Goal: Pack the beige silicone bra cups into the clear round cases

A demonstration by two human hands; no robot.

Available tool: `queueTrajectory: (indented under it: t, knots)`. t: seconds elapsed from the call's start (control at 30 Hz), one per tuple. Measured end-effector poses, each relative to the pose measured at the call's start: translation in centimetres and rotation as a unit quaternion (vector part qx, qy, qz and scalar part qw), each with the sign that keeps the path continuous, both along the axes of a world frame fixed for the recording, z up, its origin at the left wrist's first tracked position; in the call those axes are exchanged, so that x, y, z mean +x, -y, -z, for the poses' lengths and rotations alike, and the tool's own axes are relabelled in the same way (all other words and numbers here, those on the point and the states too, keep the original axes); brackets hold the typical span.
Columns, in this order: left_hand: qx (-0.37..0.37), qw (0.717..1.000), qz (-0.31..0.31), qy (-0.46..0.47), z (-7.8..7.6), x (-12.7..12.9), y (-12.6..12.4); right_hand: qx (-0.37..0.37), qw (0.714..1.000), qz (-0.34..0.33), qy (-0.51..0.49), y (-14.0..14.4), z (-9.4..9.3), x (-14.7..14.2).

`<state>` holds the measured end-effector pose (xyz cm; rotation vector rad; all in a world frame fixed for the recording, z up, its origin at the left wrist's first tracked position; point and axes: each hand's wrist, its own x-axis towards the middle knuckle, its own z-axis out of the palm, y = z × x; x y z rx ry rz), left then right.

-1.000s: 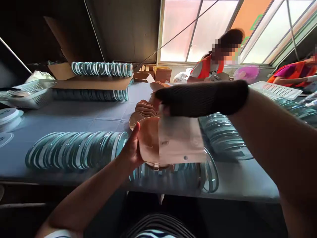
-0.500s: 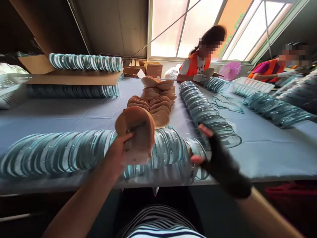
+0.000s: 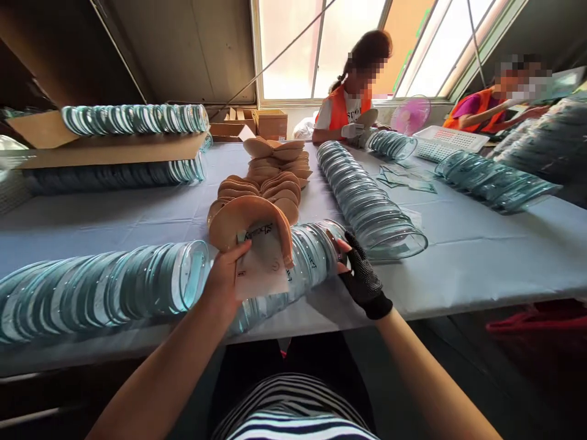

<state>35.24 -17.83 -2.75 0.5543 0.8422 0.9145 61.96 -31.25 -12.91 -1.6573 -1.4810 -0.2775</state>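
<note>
head view: left hand [image 3: 224,278] grips a tan round pad with white paper card [image 3: 257,247]. gloved right hand [image 3: 360,275], at three o'clock, rests half-curled on the row of clear glass discs [image 3: 307,256]. a nudge could topple them off the worktop [image 3: 458,256].

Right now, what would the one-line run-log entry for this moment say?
left hand: holds tan round piece with paper card | right hand: gloved, on end of glass disc row | table: more disc rows

Left hand [image 3: 224,275] bare and clasped; right hand [image 3: 360,275] gloved, fingers spread.
</note>
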Motion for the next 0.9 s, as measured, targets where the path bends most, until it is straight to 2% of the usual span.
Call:
queueTrajectory:
  t: [0.07, 0.13, 0.23, 0.3, 0.37, 0.43, 0.5, 0.57, 0.63, 0.7, 0.77, 0.83, 0.9]
  knots:
    - [-0.006, 1.000, -0.027, 0.004, -0.2, 0.7, 0.8, 0.049, 0.998, 0.003, -0.043, -0.1, -0.6, -2.0]
    - [-0.015, 0.999, -0.038, 0.030, -0.4, 1.8, 1.8, 0.100, 0.985, -0.024, -0.136, 0.3, -1.3, -5.4]
    - [0.004, 0.995, -0.039, 0.096, -0.6, 3.5, 3.2, 0.076, 0.950, -0.149, -0.262, 0.5, -2.1, -11.3]
    - [0.008, 0.992, -0.031, 0.118, -0.5, 4.3, 4.0, 0.065, 0.936, -0.149, -0.311, -0.1, -2.4, -14.1]
    - [-0.005, 0.992, -0.030, 0.124, -0.4, 4.6, 4.6, 0.079, 0.912, -0.122, -0.383, -0.9, -2.5, -15.2]
    - [-0.022, 0.990, -0.026, 0.133, -0.3, 4.7, 5.0, 0.107, 0.883, -0.099, -0.446, -1.7, -2.7, -15.0]
    - [-0.026, 0.988, 0.013, 0.154, -0.3, 4.5, 5.0, 0.133, 0.872, -0.071, -0.466, -2.0, -3.0, -14.3]
    - [-0.014, 0.984, 0.040, 0.170, -0.3, 4.3, 4.9, 0.135, 0.877, -0.047, -0.459, -1.9, -3.6, -13.7]
    - [0.000, 0.985, 0.006, 0.170, -0.3, 4.1, 4.8, 0.125, 0.900, -0.027, -0.418, -1.5, -4.5, -13.4]
    - [0.007, 0.985, -0.023, 0.171, -0.3, 3.9, 4.8, 0.127, 0.935, -0.006, -0.331, -1.2, -5.8, -13.2]
    - [0.016, 0.981, 0.010, 0.191, -0.4, 3.9, 4.9, 0.131, 0.963, 0.004, -0.237, -1.4, -7.2, -12.8]
    - [0.014, 0.978, 0.032, 0.206, -0.5, 4.0, 4.9, 0.119, 0.978, 0.003, -0.172, -2.0, -8.3, -12.1]
    - [0.004, 0.979, -0.014, 0.204, -0.6, 4.1, 4.7, 0.107, 0.985, 0.012, -0.134, -2.7, -8.7, -11.4]
